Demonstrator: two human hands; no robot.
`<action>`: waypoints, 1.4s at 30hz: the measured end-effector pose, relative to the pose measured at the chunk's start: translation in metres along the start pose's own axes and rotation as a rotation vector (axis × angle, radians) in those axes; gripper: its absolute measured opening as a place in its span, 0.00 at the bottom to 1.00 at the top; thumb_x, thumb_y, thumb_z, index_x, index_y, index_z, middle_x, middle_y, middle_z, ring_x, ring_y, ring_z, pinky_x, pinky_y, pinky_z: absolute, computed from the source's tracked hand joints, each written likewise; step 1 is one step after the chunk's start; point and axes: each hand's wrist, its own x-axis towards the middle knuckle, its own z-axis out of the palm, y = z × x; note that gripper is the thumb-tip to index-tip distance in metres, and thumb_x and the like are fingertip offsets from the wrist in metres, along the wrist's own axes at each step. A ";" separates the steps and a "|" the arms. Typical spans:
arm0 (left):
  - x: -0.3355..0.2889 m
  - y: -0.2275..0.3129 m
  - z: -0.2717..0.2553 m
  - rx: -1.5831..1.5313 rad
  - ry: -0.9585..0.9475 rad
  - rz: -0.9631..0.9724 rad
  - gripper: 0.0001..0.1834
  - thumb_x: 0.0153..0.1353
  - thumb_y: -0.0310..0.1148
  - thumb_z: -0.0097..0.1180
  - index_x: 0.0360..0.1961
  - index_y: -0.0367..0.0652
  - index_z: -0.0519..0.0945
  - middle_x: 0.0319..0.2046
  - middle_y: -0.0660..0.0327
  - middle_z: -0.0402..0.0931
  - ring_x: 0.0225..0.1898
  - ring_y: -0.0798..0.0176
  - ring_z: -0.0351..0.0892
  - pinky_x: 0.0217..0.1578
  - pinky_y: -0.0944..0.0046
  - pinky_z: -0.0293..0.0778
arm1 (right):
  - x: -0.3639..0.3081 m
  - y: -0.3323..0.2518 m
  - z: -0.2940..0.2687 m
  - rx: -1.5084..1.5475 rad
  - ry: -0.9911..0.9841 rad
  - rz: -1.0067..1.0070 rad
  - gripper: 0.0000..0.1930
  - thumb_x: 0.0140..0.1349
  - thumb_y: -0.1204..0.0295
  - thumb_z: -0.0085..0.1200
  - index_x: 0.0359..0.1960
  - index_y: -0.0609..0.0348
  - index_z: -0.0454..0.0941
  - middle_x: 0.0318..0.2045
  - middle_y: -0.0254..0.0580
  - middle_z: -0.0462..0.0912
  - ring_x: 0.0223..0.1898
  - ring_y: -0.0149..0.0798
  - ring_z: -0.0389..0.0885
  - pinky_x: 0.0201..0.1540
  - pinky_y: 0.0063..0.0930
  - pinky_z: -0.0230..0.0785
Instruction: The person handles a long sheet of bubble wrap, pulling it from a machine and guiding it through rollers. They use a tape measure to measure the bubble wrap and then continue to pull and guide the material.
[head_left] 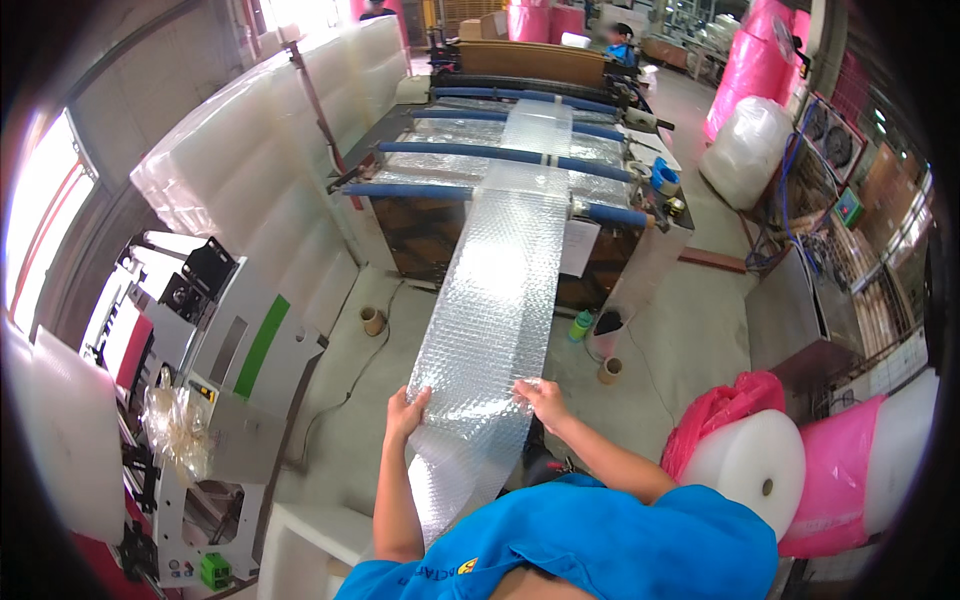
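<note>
A long strip of clear bubble wrap runs from the rollers of a machine down toward me and hangs past my hands. My left hand pinches its left edge, and my right hand grips the right edge at about the same height. Between the two hands the sheet is stretched fairly flat; below them it folds and drops in front of my body. At the far end the strip passes over several blue rollers on the machine's frame.
White wrapped stacks line the left, beside a grey-white machine with a green stripe. To my right stand a white foam roll and a pink-wrapped roll. A green bottle and cardboard tubes are on the floor.
</note>
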 end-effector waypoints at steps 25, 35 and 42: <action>0.033 -0.080 0.053 0.175 -0.065 -0.120 0.23 0.51 0.48 0.49 0.32 0.33 0.70 0.17 0.56 0.72 0.15 0.66 0.72 0.22 0.66 0.69 | 0.040 0.090 -0.043 -0.255 0.106 0.209 0.15 0.53 0.61 0.50 0.30 0.63 0.75 0.24 0.35 0.78 0.23 0.25 0.73 0.25 0.19 0.66; 0.052 -0.103 0.069 0.264 -0.079 -0.123 0.22 0.52 0.48 0.47 0.30 0.35 0.71 0.15 0.56 0.71 0.17 0.62 0.73 0.23 0.63 0.68 | 0.067 0.116 -0.059 -0.325 0.033 0.236 0.13 0.54 0.63 0.49 0.31 0.60 0.76 0.24 0.33 0.78 0.20 0.24 0.71 0.22 0.18 0.64; 0.143 -0.096 0.104 0.351 0.046 0.106 0.21 0.53 0.47 0.47 0.26 0.35 0.70 0.13 0.56 0.70 0.17 0.62 0.72 0.22 0.63 0.68 | 0.137 0.084 -0.079 -0.187 0.081 0.183 0.14 0.53 0.62 0.50 0.30 0.62 0.75 0.24 0.36 0.78 0.22 0.24 0.72 0.24 0.18 0.64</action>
